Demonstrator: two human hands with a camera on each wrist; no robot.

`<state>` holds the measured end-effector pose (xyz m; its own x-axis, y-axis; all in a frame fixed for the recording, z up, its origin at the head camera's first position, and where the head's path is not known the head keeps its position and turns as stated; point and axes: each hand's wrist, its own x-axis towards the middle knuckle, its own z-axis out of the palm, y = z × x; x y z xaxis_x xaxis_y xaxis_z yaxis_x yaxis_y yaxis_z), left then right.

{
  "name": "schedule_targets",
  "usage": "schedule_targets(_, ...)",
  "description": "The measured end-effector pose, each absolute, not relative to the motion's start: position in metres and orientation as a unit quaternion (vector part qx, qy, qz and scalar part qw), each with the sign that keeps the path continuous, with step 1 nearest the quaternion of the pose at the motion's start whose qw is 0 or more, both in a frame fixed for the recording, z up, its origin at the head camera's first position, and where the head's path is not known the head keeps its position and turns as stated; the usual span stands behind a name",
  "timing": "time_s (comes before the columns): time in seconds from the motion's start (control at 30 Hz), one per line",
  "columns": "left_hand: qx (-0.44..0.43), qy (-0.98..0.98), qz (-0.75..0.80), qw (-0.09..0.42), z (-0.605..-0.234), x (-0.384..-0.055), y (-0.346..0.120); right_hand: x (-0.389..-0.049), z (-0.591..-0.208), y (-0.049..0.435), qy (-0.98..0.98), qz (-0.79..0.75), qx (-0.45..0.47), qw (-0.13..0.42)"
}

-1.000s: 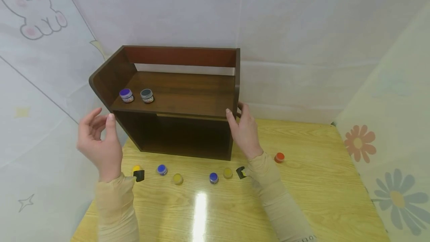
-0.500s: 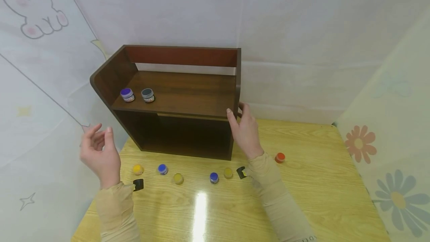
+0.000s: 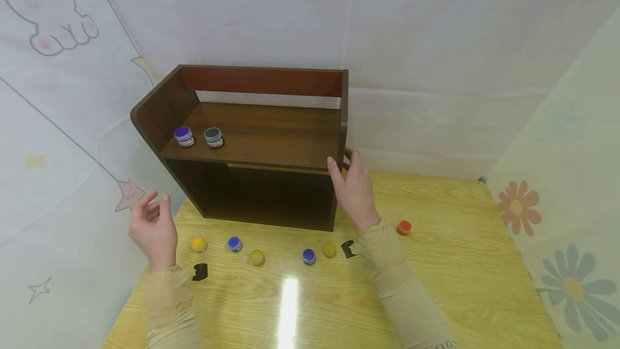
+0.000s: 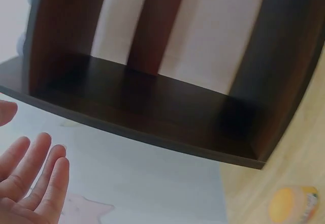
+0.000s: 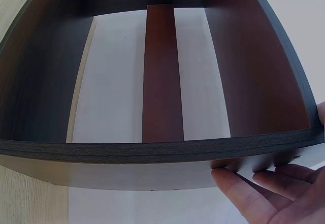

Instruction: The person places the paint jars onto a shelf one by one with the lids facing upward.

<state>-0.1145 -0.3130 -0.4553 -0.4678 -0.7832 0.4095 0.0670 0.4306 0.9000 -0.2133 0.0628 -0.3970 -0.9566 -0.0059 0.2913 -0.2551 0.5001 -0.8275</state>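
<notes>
Presently: right hand (image 3: pixel 356 190) grips brown shelf (image 3: pixel 271 129), left hand (image 3: pixel 155 233) in the air

Clock centred on the shelf, head view; it stands on the table (image 3: pixel 450 268). Right hand at 4 o'clock: thumb at the shelf's front, fingers against its outer side. Left hand at 8 o'clock: fingers relaxed, lightly bent, apart from the shelf. On the shelf, between 9 and 10 o'clock: purple-lidded jar (image 3: pixel 184 137), grey-lidded jar (image 3: pixel 213 138) near it. On the table: orange jar (image 3: pixel 198 244) at 7 o'clock; blue jar (image 3: pixel 234 244) and yellow jar (image 3: pixel 256 257) near 6; second blue jar (image 3: pixel 308 256) and second yellow jar (image 3: pixel 329 250) near 5; red jar (image 3: pixel 403 228) farther out at 4.
</notes>
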Motion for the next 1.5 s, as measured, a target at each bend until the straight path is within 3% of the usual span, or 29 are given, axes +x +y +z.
schedule_targets(0.47, 0.306, -0.758, -0.461, 0.345, -0.497, -0.113, -0.327, -0.213, -0.397, 0.063, -0.854, 0.499, 0.079, 0.123)
schedule_targets(0.7, 0.331, -0.783, -0.461, 0.255, -0.514, -0.11, -0.33, -0.214, -0.398, 0.063, -0.855, 0.496, 0.08, 0.131)
schedule_targets(1.1, 0.324, -0.791, -0.488, 0.177, -0.544, -0.103, -0.333, -0.214, -0.398, 0.063, -0.857, 0.492, 0.079, 0.13)
schedule_targets(1.33, 0.298, -0.816, -0.486, 0.1, -0.555, -0.098, -0.336, -0.215, -0.399, 0.064, -0.854, 0.495, 0.083, 0.135)
schedule_targets(1.5, 0.288, -0.818, -0.49, 0.086, -0.559, -0.098, -0.335, -0.214, -0.399, 0.064, -0.855, 0.493, 0.085, 0.137)
